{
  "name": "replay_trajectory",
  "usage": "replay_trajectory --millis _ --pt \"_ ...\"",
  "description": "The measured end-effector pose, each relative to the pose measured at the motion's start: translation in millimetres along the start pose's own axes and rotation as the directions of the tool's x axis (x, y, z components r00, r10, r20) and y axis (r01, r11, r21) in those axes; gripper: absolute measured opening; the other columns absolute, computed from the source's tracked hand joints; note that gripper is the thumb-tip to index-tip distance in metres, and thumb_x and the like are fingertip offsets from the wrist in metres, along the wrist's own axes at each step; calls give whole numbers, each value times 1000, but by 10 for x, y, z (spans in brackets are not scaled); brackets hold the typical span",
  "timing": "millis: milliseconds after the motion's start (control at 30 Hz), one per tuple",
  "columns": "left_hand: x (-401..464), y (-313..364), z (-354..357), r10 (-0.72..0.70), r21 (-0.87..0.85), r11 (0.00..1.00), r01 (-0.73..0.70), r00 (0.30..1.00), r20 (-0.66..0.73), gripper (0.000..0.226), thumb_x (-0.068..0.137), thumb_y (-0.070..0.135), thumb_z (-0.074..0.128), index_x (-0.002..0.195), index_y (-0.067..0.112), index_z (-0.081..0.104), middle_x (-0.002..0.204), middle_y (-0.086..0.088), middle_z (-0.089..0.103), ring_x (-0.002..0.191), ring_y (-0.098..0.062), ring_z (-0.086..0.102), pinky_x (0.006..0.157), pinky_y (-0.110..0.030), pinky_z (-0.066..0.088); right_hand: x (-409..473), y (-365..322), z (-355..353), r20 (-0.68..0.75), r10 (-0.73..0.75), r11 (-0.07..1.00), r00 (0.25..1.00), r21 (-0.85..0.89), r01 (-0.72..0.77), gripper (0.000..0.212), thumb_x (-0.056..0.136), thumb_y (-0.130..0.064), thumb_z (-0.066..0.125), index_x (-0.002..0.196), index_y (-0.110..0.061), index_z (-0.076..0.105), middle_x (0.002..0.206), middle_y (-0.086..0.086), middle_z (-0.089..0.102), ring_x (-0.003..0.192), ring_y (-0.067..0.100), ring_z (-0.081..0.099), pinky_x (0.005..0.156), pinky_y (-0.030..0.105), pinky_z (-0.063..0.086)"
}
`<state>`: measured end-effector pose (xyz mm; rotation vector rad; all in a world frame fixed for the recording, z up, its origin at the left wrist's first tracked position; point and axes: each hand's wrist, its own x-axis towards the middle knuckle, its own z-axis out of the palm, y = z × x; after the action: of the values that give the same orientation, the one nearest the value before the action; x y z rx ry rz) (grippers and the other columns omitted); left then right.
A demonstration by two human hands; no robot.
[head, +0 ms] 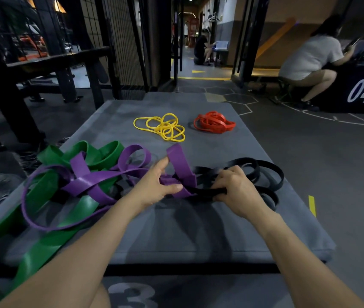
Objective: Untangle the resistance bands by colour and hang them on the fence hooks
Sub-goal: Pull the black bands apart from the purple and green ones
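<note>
Already sorted: yellow bands point(161, 126) and red bands point(213, 123), heaped beyond the purple bands point(101, 181). Left hand point(156, 185) grips purple, right hand point(234, 187) grips black bands point(263, 172); green bands point(50, 196) remain knotted left of purple. Nothing hung yet.

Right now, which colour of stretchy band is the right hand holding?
The black rubber bands: the right hand grips them, while the left hand holds purple ones.

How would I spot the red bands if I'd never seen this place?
Look at the grey mat in front of the person. At its far end lie two small separate piles; the red bands are the right-hand one, beside the thin yellow bands. Only they are red, and no hand touches them.
</note>
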<state>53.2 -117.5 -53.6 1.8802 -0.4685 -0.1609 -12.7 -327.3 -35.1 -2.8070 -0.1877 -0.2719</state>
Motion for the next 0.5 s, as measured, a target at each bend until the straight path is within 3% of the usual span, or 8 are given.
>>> replay_trajectory --millis 67,167,233,267,333,400,500 --pt "3 -24 4 -42 173 984 39 999 12 93 72 18 79 145 31 24 141 2 41 113 -18 53 101 -35 43 -13 18 2 26 -20 1000 999 -9 21 28 77 -20 71 104 -23 71 107 -3 61 106 23 39 94 29 38" --pt "-27 33 79 -45 352 936 16 996 75 92 77 22 74 146 36 15 129 6 47 97 -17 61 96 -38 48 -8 -56 47 103 -108 994 989 46 103 49 75 -24 70 123 -25 60 114 -1 59 111 21 44 95 17 26" --pt "-44 65 115 -28 447 894 -25 993 112 87 79 26 71 143 41 15 131 8 51 95 -16 64 95 -41 47 -13 -143 33 92 -76 961 993 272 48 52 77 -24 71 126 -20 54 109 -5 58 104 12 49 98 18 32" --pt "-57 87 127 -19 511 858 -49 992 127 83 80 26 69 142 43 16 131 7 53 97 -15 63 95 -40 47 -17 -183 5 72 -28 908 997 419 -5 49 78 -24 71 122 -17 53 105 -5 60 99 11 54 98 25 40" --pt "-84 121 151 5 641 762 -98 989 145 77 82 27 65 141 44 18 128 5 55 105 -18 60 93 -37 46 -16 -242 -37 12 77 816 997 573 -70 43 79 -34 72 111 -14 51 97 -4 64 90 13 61 88 34 49" --pt "-107 155 187 60 654 741 -154 985 164 73 83 25 64 141 43 23 128 1 54 109 -20 58 93 -37 46 1 -294 -40 -30 117 860 993 502 -86 43 80 -42 68 105 -11 52 92 -3 64 86 15 62 81 31 50" --pt "-96 149 216 114 614 765 -194 979 167 67 82 19 64 139 38 34 127 4 55 99 -13 62 93 -34 45 45 -314 19 -95 210 908 973 389 -158 32 86 -33 63 96 -5 52 88 10 65 85 29 60 74 37 45"
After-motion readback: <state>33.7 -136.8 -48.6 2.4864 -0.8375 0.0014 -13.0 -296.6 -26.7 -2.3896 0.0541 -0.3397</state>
